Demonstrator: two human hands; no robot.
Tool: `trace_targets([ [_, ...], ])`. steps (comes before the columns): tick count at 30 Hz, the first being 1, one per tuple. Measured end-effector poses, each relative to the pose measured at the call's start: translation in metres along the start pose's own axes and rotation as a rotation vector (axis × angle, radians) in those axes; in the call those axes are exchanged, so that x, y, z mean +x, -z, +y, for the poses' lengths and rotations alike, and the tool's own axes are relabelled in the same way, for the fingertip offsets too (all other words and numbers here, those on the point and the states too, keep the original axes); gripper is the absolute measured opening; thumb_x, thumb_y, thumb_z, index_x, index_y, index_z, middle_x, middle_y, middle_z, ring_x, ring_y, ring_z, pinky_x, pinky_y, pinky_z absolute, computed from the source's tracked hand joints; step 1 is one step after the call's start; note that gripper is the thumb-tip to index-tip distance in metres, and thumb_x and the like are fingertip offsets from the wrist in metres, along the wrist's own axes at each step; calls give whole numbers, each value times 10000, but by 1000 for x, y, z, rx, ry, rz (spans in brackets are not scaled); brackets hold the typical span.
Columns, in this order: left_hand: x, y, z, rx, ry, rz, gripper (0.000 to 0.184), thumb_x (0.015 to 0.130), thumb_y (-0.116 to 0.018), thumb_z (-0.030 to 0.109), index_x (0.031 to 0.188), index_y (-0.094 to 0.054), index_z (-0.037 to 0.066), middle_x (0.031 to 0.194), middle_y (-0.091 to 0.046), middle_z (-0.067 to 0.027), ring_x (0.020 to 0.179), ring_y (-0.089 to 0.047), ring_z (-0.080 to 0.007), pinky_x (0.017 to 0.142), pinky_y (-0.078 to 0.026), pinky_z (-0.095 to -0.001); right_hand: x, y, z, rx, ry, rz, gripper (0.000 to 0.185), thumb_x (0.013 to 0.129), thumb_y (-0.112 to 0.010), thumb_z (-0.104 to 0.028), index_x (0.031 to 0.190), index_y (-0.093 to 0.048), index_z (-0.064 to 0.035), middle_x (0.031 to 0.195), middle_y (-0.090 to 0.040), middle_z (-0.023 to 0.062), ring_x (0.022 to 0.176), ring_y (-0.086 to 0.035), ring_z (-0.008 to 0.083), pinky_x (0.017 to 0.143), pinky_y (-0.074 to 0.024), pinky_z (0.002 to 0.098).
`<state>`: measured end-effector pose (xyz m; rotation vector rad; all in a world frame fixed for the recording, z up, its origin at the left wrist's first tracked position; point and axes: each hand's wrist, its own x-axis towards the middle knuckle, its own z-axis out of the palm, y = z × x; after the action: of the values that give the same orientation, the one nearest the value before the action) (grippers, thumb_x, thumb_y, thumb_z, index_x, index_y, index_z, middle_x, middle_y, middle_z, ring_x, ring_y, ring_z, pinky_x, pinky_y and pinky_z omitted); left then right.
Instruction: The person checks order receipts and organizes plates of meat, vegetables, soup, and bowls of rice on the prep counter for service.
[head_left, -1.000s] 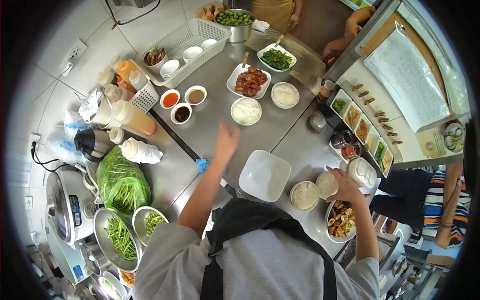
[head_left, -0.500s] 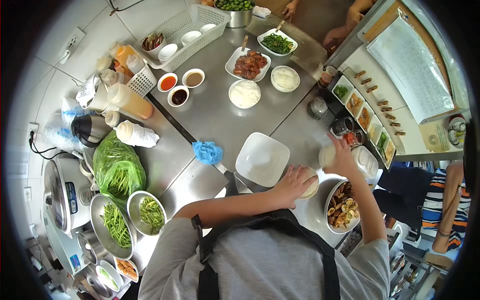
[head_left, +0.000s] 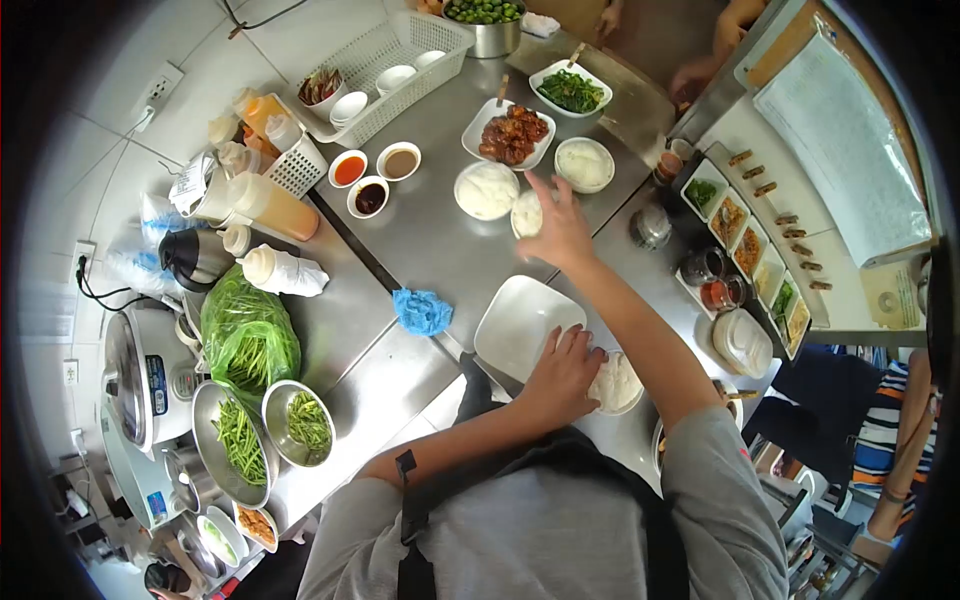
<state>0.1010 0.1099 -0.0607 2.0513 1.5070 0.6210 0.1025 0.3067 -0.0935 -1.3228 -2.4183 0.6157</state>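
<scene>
My right hand (head_left: 562,232) reaches forward, its fingers around a small bowl of white rice (head_left: 526,215). That bowl is close to another rice bowl (head_left: 487,191) on the steel table. A third rice bowl (head_left: 585,165) stands just beyond my fingertips. My left hand (head_left: 562,376) is closed at the left rim of a near bowl of rice (head_left: 618,384), with its thumb partly hidden. Beside this hand is a square white dish (head_left: 515,325) with nothing in it.
Braised meat (head_left: 513,134) and cooked greens (head_left: 570,92) are at the back. Sauce bowls (head_left: 370,197) and a crumpled blue cloth (head_left: 422,312) lie left. A condiment tray (head_left: 748,250) lines the right. Metal bowls of green beans (head_left: 238,445) stand at left. Another person's hand shows at the back.
My right hand has carried a bowl from the right side forward to the other rice bowls. My left hand has shifted to the left side of the near bowl. The view has moved slightly.
</scene>
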Motion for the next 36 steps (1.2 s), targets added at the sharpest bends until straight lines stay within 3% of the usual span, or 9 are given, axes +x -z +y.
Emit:
trace_targets([
  [3,4,-29,-3,28,-77,-150,889,539,-809,220,1303,-378,75,1280,-381,-211,1231,-354,-390,1041,-256,-546,6,13,-3,129,72,113,1053,493,-827,-273,1402,-298,-224,1422,-249,227,1210,-395,443,951,-408,487],
  [4,7,-31,-1,54,-163,-167,932,532,-811,221,1332,-352,92,1294,-368,-222,1225,-359,-397,1028,-270,-544,5,21,0,43,160,289,852,552,-819,-315,1307,-455,-159,1290,-459,230,1130,-498,395,908,-449,447],
  [7,17,-44,8,120,-352,-175,1050,506,-820,231,1403,-283,142,1329,-333,-254,1207,-374,-416,981,-317,-535,11,45,50,124,120,203,548,619,-796,-300,1099,-627,-97,997,-643,162,962,-621,302,828,-492,371],
  [10,36,-52,13,219,-422,-140,1138,456,-850,248,1428,-262,186,1302,-357,-256,1142,-424,-395,868,-397,-500,1,86,58,45,-169,113,278,686,-752,-267,846,-683,-50,767,-663,98,754,-652,231,672,-504,330],
  [13,47,-53,18,178,-322,-355,1125,449,-849,244,1419,-282,207,1222,-407,-220,1078,-451,-369,826,-413,-480,1,83,70,-59,-323,108,218,688,-734,-253,751,-667,-56,784,-662,68,728,-635,245,613,-490,355],
  [16,48,-33,20,103,-214,-317,1095,442,-841,226,1402,-313,217,1158,-422,-185,1064,-442,-360,817,-405,-473,8,58,84,51,24,292,159,698,-719,-212,719,-654,-68,737,-642,52,725,-615,243,639,-489,353],
  [19,46,12,17,8,-161,-130,1066,429,-845,212,1376,-355,210,1176,-407,-183,1108,-408,-367,848,-385,-485,26,43,84,-54,207,380,109,698,-715,-193,715,-662,-100,715,-624,33,756,-599,235,676,-488,354],
  [27,22,99,-69,112,382,147,892,475,-792,189,1296,-443,214,1223,-404,-154,1133,-396,-359,934,-355,-471,48,22,82,-143,164,331,88,697,-707,-188,741,-679,-117,734,-619,32,799,-592,242,723,-486,364],
  [36,13,91,-122,69,434,304,890,447,-807,170,1264,-458,226,1210,-422,-152,1148,-403,-367,930,-359,-485,47,15,86,-180,194,383,79,789,-642,-152,832,-643,-86,828,-609,86,810,-584,279,734,-476,385],
])
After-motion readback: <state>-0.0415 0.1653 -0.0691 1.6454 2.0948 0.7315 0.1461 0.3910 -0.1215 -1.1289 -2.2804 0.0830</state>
